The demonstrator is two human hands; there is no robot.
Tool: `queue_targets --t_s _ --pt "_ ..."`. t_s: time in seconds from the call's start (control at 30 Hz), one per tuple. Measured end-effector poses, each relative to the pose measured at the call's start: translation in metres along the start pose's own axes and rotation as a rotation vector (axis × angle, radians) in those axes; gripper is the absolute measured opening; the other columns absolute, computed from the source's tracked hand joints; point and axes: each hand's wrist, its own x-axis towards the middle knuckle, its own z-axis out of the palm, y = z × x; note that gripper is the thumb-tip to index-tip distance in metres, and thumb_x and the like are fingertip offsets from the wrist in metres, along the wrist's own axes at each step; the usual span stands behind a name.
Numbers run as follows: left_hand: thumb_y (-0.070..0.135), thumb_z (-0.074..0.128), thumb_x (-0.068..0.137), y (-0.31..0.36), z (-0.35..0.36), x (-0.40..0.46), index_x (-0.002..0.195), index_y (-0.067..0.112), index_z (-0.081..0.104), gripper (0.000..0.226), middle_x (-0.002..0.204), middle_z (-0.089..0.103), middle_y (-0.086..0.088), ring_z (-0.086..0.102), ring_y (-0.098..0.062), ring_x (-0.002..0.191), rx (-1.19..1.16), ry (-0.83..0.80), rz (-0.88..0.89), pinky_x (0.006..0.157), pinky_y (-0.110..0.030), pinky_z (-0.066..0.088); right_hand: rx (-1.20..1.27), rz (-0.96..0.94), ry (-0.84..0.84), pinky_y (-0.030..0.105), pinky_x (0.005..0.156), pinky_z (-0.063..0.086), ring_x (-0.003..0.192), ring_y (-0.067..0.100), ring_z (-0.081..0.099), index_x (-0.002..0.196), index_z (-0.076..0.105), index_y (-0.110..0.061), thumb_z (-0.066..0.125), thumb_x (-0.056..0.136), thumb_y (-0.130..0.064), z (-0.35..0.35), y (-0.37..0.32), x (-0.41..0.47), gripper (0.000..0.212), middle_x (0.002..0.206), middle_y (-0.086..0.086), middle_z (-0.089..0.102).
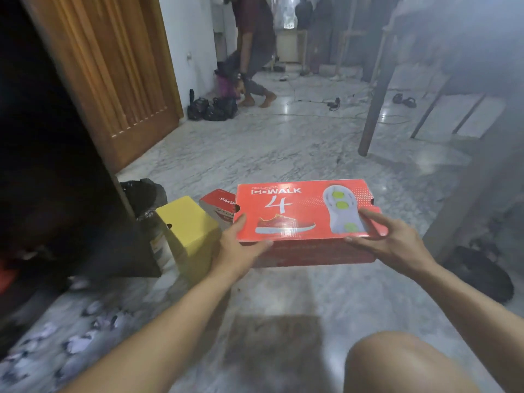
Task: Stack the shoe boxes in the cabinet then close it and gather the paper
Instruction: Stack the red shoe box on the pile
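Note:
A red shoe box (300, 217) with a shoe picture on its lid is held above the marble floor. My left hand (241, 245) grips its left end and my right hand (388, 239) grips its right end, thumbs on the lid. A yellow shoe box (187, 234) stands on end to the left, next to a smaller red box (218, 205) behind it. The cabinet (42, 165) is a dark opening at far left, its wooden door (113, 75) swung open. Several crumpled white papers (76, 336) lie on the floor at lower left.
A black bag (144, 194) sits by the cabinet's corner. A dark table leg (377, 103) stands at right, a dark object (482, 276) lies on the floor at far right. A person (252, 52) bends over far back, near black bags (212, 107) and cables. My knee (411, 364) shows at bottom.

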Motion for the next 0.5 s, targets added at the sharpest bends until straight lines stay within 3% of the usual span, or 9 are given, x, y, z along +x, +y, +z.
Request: queue_targets --t_s 0.27,0.4,0.5 --pt "0.057 0.080 0.050 0.054 -0.087 -0.030 0.142 0.029 0.044 0.103 0.136 0.057 0.011 0.059 -0.008 0.116 0.073 0.171 0.065 0.103 -0.033 0.045 -0.001 -0.136 0.046 0.035 0.097 0.045 0.118 0.021 0.058 0.131 0.060 -0.037 0.080 0.059 -0.062 -0.030 -0.092 -0.015 0.079 0.130 -0.002 0.063" --pt "0.046 0.085 0.063 0.069 -0.138 -0.055 0.142 0.028 0.046 0.090 0.134 0.058 0.011 0.059 -0.007 0.115 0.087 0.271 0.067 0.104 -0.032 0.045 0.013 -0.196 0.007 0.032 0.089 0.046 0.110 0.022 0.061 0.130 0.060 -0.038 0.077 0.056 -0.068 -0.025 -0.144 -0.024 0.081 0.125 0.000 0.066" --pt "0.043 0.084 0.066 0.076 -0.181 -0.079 0.141 0.027 0.047 0.086 0.132 0.060 0.010 0.059 -0.007 0.111 0.099 0.372 0.060 0.103 -0.030 0.046 0.022 -0.248 -0.026 0.030 0.080 0.048 0.092 0.022 0.062 0.129 0.060 -0.041 0.066 0.046 -0.078 -0.015 -0.190 -0.033 0.092 0.116 0.004 0.070"
